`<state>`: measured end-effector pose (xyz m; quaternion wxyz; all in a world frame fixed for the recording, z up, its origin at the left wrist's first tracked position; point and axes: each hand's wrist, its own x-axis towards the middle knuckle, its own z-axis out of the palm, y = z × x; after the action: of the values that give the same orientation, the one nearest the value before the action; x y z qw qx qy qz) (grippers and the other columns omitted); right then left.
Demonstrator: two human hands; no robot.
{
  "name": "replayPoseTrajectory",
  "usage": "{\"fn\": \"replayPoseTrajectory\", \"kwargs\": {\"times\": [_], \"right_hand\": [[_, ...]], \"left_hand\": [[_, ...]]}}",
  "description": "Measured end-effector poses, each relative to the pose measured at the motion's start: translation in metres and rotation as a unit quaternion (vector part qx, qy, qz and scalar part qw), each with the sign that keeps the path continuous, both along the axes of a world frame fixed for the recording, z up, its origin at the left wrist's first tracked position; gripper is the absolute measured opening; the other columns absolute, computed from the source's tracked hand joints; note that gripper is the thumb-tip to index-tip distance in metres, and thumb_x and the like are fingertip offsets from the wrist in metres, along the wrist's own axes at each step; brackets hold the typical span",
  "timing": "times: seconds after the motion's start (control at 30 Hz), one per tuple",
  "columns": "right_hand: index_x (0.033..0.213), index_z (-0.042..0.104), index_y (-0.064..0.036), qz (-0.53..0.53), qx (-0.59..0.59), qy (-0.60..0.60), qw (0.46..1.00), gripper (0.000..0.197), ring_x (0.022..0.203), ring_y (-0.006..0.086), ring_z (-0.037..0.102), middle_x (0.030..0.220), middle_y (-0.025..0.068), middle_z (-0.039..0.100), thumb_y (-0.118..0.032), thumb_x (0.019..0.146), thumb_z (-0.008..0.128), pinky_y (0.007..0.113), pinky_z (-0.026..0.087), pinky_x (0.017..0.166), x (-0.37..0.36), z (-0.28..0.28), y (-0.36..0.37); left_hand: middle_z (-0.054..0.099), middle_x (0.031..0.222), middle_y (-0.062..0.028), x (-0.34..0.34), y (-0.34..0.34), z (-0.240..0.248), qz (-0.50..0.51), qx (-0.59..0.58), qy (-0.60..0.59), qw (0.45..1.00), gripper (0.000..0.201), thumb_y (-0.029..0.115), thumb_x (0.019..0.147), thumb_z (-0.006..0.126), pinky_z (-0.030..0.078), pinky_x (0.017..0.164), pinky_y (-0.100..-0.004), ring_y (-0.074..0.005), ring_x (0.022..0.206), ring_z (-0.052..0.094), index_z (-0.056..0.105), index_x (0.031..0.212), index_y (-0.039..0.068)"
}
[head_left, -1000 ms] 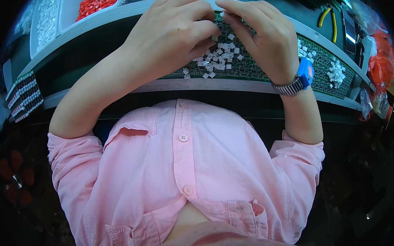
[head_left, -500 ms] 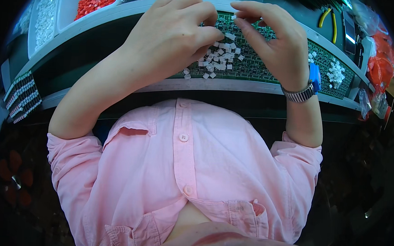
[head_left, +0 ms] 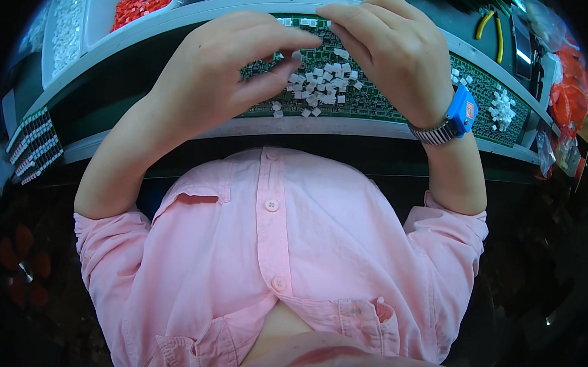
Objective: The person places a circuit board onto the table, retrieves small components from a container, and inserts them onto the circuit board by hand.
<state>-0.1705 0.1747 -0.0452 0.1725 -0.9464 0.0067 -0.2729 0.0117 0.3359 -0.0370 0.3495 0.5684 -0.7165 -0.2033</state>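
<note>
A green circuit board panel (head_left: 380, 101) lies along the bench inside a pale metal frame. On it sits a loose heap of small white connectors (head_left: 323, 84), and a short row of white connectors (head_left: 308, 23) lines the far edge. My left hand (head_left: 224, 65) hovers over the panel left of the heap, its index finger stretched out and its thumb apart, with nothing visible between them. My right hand (head_left: 396, 58) bends down at the far edge, thumb and fingers closed at the row's right end on a small white connector (head_left: 328, 24), partly covered by the fingertips. A blue wrist strap (head_left: 461, 112) circles my right wrist.
Another white connector pile (head_left: 502, 110) rests at the panel's right end. Trays of white parts (head_left: 68, 25) and red parts (head_left: 143, 5) stand far left. Yellow-handled pliers (head_left: 499, 38) and red plastic bags (head_left: 569, 86) are at right. Strips of boards (head_left: 35, 144) lean at left.
My left hand has drawn left and toward me, its fingers spreading apart. My right hand has shifted left along the far edge, bringing its fingertips to the row of connectors.
</note>
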Motion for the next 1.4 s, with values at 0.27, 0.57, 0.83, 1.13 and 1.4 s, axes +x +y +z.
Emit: {"fn": "replayPoseTrajectory", "kwargs": {"times": [0.27, 0.57, 0.83, 1.13, 1.4], "right_hand": [[0.099, 0.064, -0.0021, 0.013, -0.027, 0.028, 0.999, 0.024, 0.072, 0.0253, 0.064, 0.074, 0.0067, 0.064, -0.004, 0.076, 0.066, 0.036, 0.051, 0.067, 0.002, 0.006, -0.002], [0.099, 0.063, -0.0024, 0.004, -0.012, 0.023, 1.0, 0.02, 0.072, 0.0254, 0.064, 0.072, 0.006, 0.062, -0.005, 0.079, 0.063, 0.036, 0.05, 0.066, 0.004, 0.014, 0.001], [0.098, 0.072, -0.0049, 0.008, -0.044, 0.075, 0.996, 0.017, 0.078, 0.0252, 0.066, 0.088, 0.0063, 0.067, -0.008, 0.081, 0.074, 0.034, 0.053, 0.07, -0.008, 0.013, -0.002], [0.099, 0.075, -0.0042, -0.145, 0.155, 0.055, 0.976, 0.016, 0.081, 0.0242, 0.07, 0.091, 0.0094, 0.073, -0.005, 0.084, 0.077, 0.031, 0.055, 0.072, -0.033, -0.004, 0.02], [0.108, 0.074, -0.003, -0.143, 0.113, 0.007, 0.983, 0.019, 0.079, 0.0242, 0.07, 0.093, 0.0118, 0.072, -0.006, 0.09, 0.073, 0.031, 0.055, 0.068, -0.034, -0.014, 0.019]], "left_hand": [[0.074, 0.103, -0.0057, 0.003, 0.006, 0.002, 0.005, 0.056, 0.055, 0.997, 0.024, -0.001, 0.088, 0.071, 0.049, 0.069, -0.0237, -0.013, 0.086, 0.068, 0.074, 0.111, 0.006], [0.075, 0.107, -0.0024, 0.007, 0.004, 0.0, 0.02, 0.046, 0.081, 0.995, 0.022, 0.0, 0.091, 0.069, 0.046, 0.069, -0.0218, -0.0091, 0.087, 0.066, 0.074, 0.112, 0.007], [0.074, 0.105, -0.0007, 0.009, -0.001, -0.003, 0.019, 0.04, 0.095, 0.994, 0.021, 0.002, 0.092, 0.07, 0.045, 0.07, -0.0212, -0.0076, 0.086, 0.063, 0.074, 0.112, 0.006], [0.066, 0.085, -0.0074, -0.009, -0.045, -0.005, 0.026, -0.102, -0.022, 0.994, 0.015, 0.007, 0.074, 0.079, 0.051, 0.075, -0.038, -0.0271, 0.084, 0.063, 0.07, 0.086, 0.006], [0.062, 0.083, -0.0053, -0.018, -0.054, -0.005, 0.045, -0.15, -0.212, 0.965, 0.013, 0.013, 0.071, 0.079, 0.048, 0.074, -0.0378, -0.0251, 0.084, 0.061, 0.069, 0.078, 0.009]]}}
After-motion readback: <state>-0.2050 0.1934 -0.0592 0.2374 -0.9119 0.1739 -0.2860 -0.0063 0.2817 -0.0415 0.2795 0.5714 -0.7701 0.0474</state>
